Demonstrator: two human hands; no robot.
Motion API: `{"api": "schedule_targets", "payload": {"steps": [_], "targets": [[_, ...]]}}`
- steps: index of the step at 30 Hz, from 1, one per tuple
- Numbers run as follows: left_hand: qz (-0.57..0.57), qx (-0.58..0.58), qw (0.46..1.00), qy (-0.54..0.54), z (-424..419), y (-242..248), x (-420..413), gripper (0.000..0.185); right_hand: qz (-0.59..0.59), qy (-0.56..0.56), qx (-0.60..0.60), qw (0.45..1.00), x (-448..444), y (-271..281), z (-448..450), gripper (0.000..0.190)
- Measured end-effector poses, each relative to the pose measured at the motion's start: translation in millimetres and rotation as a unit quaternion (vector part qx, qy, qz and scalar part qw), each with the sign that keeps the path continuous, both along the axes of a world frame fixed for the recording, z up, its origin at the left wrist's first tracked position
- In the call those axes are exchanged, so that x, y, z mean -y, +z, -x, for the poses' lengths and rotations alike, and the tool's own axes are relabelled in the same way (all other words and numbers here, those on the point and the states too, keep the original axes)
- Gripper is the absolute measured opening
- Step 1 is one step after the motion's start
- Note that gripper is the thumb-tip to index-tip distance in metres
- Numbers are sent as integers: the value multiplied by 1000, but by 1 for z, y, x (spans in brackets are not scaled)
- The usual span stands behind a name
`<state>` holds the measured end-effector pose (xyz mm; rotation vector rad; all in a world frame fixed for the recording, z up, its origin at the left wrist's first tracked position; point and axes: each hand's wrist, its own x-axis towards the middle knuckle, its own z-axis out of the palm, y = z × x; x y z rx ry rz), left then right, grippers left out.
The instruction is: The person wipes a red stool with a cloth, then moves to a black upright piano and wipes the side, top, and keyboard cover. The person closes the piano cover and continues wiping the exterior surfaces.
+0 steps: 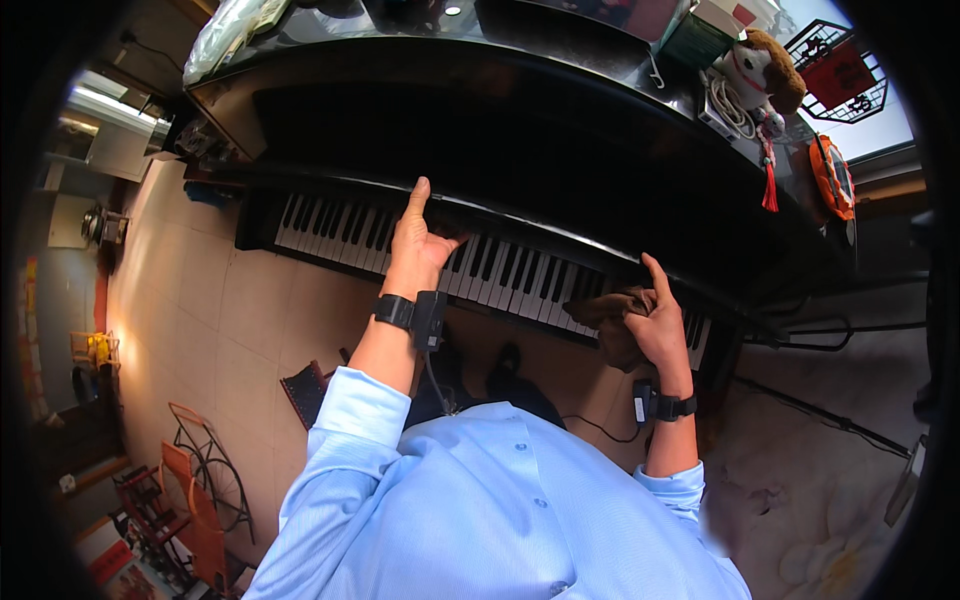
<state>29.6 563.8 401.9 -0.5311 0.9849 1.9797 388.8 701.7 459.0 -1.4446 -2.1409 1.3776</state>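
Observation:
A black upright piano [465, 112] stands before me, its black-and-white keyboard [487, 274] uncovered. My left hand [421, 244] is at the front edge of the fallboard [525, 223], thumb laid over the edge and fingers in shadow beneath it, above the keys. In my right hand [660, 322] is a crumpled brown cloth [622, 330], which hangs over the keys toward the right end. That hand's thumb points up to the fallboard edge; whether it touches is unclear. Black straps with small devices are on both wrists.
On the piano top are a plush dog [757, 71], a coiled white cable [727, 105], a green box [697, 37] and a plastic-wrapped item [229, 37]. A black metal stand [817, 412] is at right. A folding cart [210, 465] stands on the tiled floor at left.

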Motion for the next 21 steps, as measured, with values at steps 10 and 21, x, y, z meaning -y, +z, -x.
{"api": "schedule_targets", "payload": {"steps": [10,21], "targets": [[-30,42,997,57,-8,-24,20,51,91,-40,-124,987,28,-29,-24,83],[-95,42,992,76,-28,-53,54,45,154,-45,-143,977,49,-32,-52,71]]}}
